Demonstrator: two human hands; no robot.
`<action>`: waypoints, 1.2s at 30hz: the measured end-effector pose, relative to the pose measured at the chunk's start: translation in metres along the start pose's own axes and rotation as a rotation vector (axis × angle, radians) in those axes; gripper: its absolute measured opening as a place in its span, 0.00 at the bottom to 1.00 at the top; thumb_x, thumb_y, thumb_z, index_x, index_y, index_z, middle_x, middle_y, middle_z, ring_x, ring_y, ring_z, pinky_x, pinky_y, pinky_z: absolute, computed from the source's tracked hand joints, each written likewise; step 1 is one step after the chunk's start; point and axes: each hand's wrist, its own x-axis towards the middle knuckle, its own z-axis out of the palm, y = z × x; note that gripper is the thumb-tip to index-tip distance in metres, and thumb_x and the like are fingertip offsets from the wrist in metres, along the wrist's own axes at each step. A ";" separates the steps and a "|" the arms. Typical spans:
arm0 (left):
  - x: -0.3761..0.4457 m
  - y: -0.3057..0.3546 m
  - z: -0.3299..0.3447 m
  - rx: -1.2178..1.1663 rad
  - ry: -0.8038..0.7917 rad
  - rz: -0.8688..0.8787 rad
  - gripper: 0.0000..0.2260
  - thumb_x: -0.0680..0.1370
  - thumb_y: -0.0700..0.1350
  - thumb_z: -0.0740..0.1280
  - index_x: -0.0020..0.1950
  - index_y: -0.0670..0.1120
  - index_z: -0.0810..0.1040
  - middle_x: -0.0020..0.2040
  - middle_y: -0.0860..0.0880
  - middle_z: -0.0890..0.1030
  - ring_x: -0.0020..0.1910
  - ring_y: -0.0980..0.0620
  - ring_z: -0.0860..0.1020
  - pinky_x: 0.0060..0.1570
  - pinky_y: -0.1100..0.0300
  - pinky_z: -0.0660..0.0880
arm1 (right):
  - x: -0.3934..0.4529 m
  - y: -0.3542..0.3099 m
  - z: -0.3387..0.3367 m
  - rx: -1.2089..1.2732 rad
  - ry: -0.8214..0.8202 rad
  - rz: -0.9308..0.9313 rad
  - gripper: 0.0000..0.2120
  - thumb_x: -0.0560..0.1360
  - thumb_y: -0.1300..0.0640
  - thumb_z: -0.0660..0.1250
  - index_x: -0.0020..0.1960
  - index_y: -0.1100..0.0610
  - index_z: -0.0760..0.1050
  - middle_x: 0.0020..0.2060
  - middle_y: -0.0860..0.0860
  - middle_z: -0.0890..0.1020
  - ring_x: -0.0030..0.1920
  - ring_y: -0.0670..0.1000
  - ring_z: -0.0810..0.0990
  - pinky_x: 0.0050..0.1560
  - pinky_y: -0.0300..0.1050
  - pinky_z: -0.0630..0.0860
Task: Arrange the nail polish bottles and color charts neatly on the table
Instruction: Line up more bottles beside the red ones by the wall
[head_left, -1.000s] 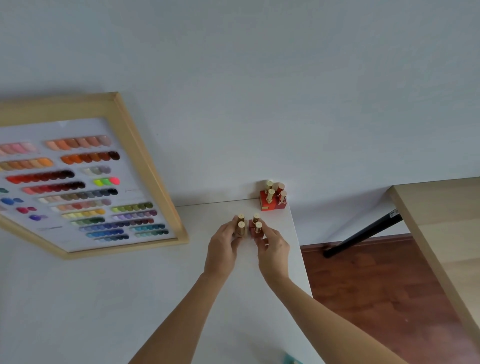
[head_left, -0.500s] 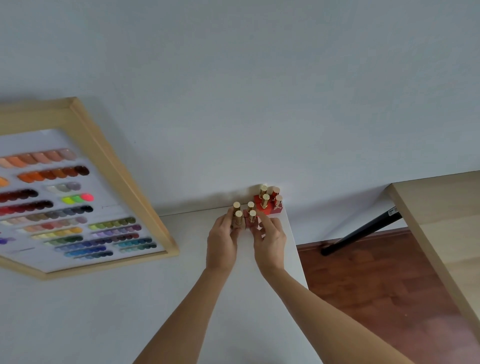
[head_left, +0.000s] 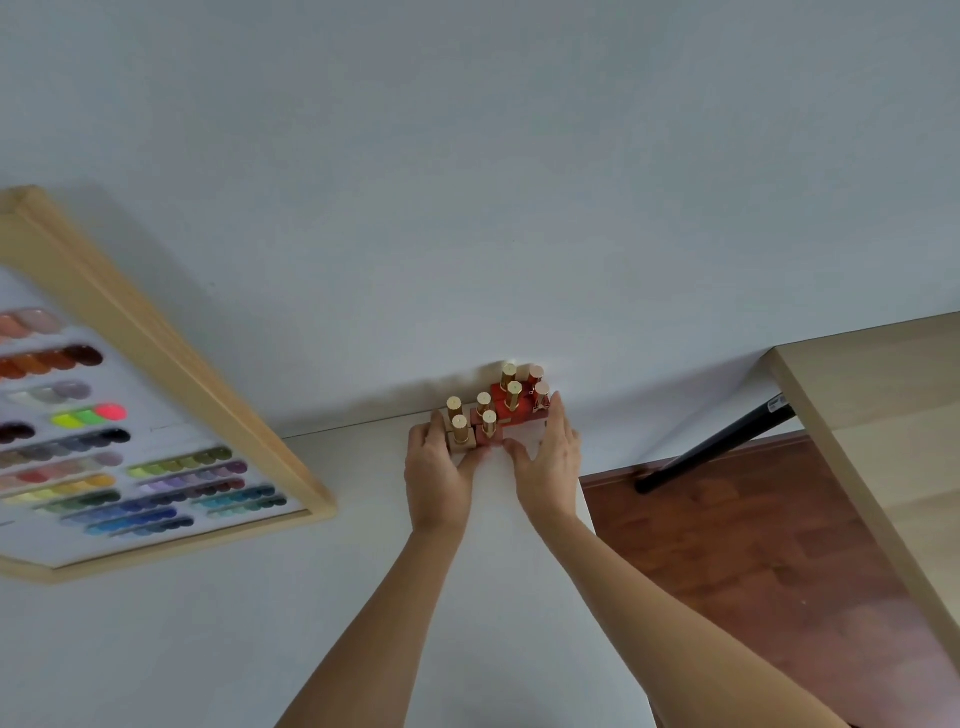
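Observation:
Several nail polish bottles with gold caps stand at the far right corner of the white table (head_left: 260, 623), against the wall. A red-bodied cluster (head_left: 519, 400) is at the back right; a paler, pinkish cluster (head_left: 470, 434) stands just left and in front, touching it. My left hand (head_left: 436, 467) cups the left and front side of the paler bottles. My right hand (head_left: 550, 457) lies with straight fingers along the right side of the red bottles, its thumb at the front of the paler ones. A wood-framed colour chart (head_left: 156, 452) with rows of swatches lies at the left.
The table's right edge runs just beside my right arm, with a reddish wood floor (head_left: 753, 545) below. A second light-wood table (head_left: 893, 415) with a black leg (head_left: 717, 447) stands at the right. The white wall (head_left: 467, 182) closes the back.
Both hands pushed the paler group of bottles away from me and to the right until it met the red group by the wall. My right hand moved round to the red group's right side.

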 end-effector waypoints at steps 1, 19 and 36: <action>0.001 0.001 0.001 0.002 0.008 0.001 0.24 0.68 0.46 0.77 0.61 0.44 0.76 0.51 0.45 0.76 0.47 0.46 0.80 0.50 0.51 0.79 | 0.001 0.001 0.001 0.000 0.004 0.006 0.37 0.74 0.58 0.68 0.75 0.54 0.51 0.65 0.56 0.71 0.64 0.56 0.68 0.62 0.44 0.64; 0.007 0.001 0.003 -0.022 0.027 0.004 0.25 0.67 0.44 0.78 0.63 0.44 0.76 0.52 0.45 0.77 0.49 0.47 0.80 0.54 0.51 0.78 | -0.007 -0.002 -0.006 0.130 0.171 -0.075 0.21 0.72 0.64 0.69 0.61 0.52 0.65 0.56 0.48 0.68 0.47 0.45 0.74 0.48 0.43 0.77; 0.015 0.003 -0.005 0.006 0.013 0.007 0.14 0.73 0.38 0.72 0.58 0.44 0.79 0.50 0.43 0.80 0.45 0.48 0.79 0.50 0.53 0.78 | 0.014 -0.048 -0.029 -0.202 -0.069 -0.487 0.06 0.74 0.55 0.68 0.49 0.56 0.79 0.41 0.51 0.80 0.39 0.54 0.76 0.36 0.48 0.73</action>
